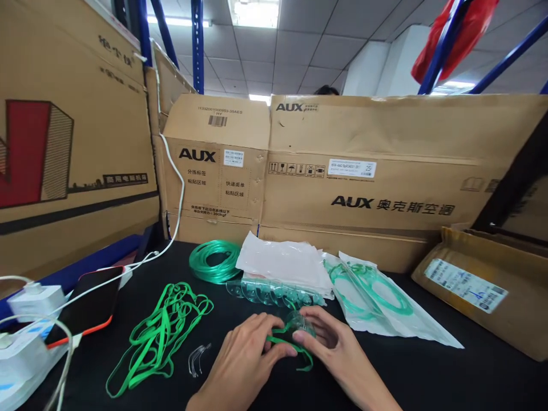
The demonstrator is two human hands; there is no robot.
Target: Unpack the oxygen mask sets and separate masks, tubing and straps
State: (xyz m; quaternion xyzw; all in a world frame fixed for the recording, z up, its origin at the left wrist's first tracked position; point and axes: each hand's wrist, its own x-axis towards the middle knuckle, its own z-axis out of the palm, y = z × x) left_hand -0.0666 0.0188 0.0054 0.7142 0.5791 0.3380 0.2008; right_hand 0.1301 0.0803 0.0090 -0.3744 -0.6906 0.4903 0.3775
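Observation:
My left hand (244, 359) pinches a green elastic strap (282, 341) between thumb and fingers. The fingers of my right hand (336, 345) close on a small transparent plastic mask (302, 322), partly covered by them. The strap runs across to the mask, its loose end hanging below; whether it passes through the mask I cannot tell. Just behind lies a row of transparent masks (268, 294), in front of a stack of white plastic pouches (282, 257). To the left lie a heap of green elastic strap (158, 337) and a few thin bent strips (197, 359).
A green tubing coil (214, 260) lies at the back. Bagged tubing sets (377, 291) lie right, beside a cardboard box (483, 291). On the left are a phone (92, 302), a power strip (25, 354) and a white cable (180, 194). Cardboard walls (342, 131) enclose the black table.

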